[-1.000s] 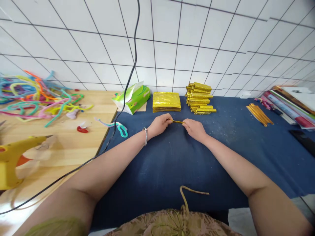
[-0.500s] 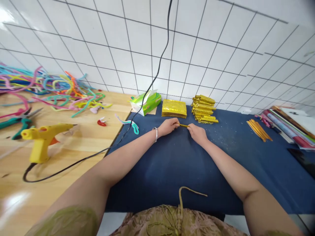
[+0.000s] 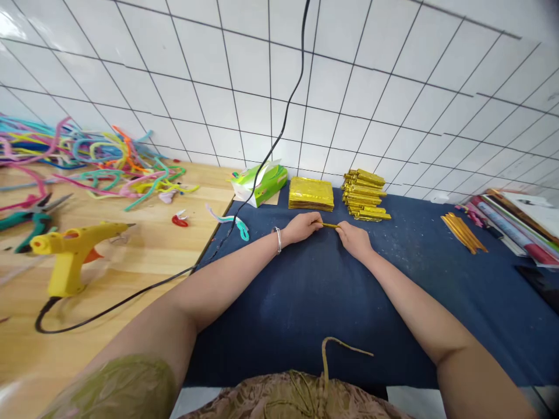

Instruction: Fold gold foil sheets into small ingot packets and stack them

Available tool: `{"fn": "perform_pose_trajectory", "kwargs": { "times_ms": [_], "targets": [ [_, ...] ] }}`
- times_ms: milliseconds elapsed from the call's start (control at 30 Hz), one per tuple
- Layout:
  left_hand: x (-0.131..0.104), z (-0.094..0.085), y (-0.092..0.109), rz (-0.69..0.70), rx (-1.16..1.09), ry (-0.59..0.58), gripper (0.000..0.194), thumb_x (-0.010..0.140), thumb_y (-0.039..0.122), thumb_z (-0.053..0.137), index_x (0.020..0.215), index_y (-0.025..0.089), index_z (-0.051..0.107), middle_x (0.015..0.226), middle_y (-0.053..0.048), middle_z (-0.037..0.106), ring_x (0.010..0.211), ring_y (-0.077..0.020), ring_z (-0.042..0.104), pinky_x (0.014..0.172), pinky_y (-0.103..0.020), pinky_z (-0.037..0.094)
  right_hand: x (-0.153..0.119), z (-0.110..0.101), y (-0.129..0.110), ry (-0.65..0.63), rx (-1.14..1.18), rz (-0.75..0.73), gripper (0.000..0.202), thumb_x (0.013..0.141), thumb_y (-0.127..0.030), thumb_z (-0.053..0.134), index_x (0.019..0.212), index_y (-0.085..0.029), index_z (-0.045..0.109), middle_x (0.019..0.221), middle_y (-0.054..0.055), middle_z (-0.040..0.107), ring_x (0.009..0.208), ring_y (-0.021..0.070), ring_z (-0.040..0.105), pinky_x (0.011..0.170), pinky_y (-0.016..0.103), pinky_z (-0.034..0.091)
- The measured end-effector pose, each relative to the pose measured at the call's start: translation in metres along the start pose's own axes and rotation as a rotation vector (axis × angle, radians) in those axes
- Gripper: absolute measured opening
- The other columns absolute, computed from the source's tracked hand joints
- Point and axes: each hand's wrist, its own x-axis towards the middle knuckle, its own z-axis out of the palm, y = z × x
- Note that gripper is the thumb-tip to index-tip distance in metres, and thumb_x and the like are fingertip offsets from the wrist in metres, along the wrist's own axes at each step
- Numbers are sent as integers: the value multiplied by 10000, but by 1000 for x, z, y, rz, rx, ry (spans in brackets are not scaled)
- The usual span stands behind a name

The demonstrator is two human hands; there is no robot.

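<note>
A thin folded strip of gold foil paper (image 3: 330, 226) stretches between my two hands, low over the dark blue cloth (image 3: 301, 302). Its left end is pinched by my left hand (image 3: 303, 227), which has a silver bangle at the wrist. My right hand (image 3: 354, 240) grips the other end with closed fingers. Just beyond my left hand lies a flat stack of gold foil sheets (image 3: 311, 194). Behind my right hand is a pile of folded gold foil strips (image 3: 363, 195). The fingers partly hide both ends of the strip.
A green tissue box (image 3: 266, 185) stands by the wall. On the wooden table at left are a yellow glue gun (image 3: 74, 250), pliers (image 3: 32, 221) and tangled pipe cleaners (image 3: 100, 151). A black cable (image 3: 286, 116) hangs across. Orange-gold strips (image 3: 463, 231) and books (image 3: 515, 224) lie at right.
My view has shifted slightly. Both hands keep their grip on the gold foil strip, in nearly the same place on the cloth.
</note>
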Motion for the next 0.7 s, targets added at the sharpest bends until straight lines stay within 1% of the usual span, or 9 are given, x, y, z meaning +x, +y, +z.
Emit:
{"fn": "perform_pose_trajectory", "kwargs": {
  "times_ms": [167, 367, 567, 700],
  "targets": [
    [1, 1, -2, 10, -29, 15, 136, 842, 252, 497, 794, 172, 595, 704, 14, 586, 643, -106, 513, 637, -214, 403, 0, 1, 2, 5, 17, -8, 322, 970, -405, 291, 1037, -225, 550, 892, 45, 699, 770, 186, 641, 597, 262, 319],
    [1, 0, 0, 13, -72, 24, 118, 830, 230, 510, 783, 170, 599, 673, 22, 576, 614, -100, 509, 622, -213, 404, 0, 6, 6, 38, 93, -33, 303, 964, -397, 318, 1018, -225, 562, 889, 47, 696, 765, 184, 633, 607, 258, 331],
    [1, 1, -1, -6, -150, 78, 124, 837, 219, 492, 848, 168, 605, 720, 17, 581, 615, -89, 517, 618, -208, 420, -1, 7, 14, 92, 247, -82, 269, 953, -378, 367, 1002, -238, 591, 919, 24, 688, 836, 169, 630, 691, 252, 402],
    [2, 2, -4, -45, -197, 120, 156, 850, 230, 477, 908, 174, 611, 706, 15, 571, 628, -91, 520, 603, -199, 425, 0, 9, 19, 121, 351, -117, 278, 956, -332, 364, 1042, -234, 609, 916, 16, 689, 866, 153, 625, 751, 250, 433]
  ]
}}
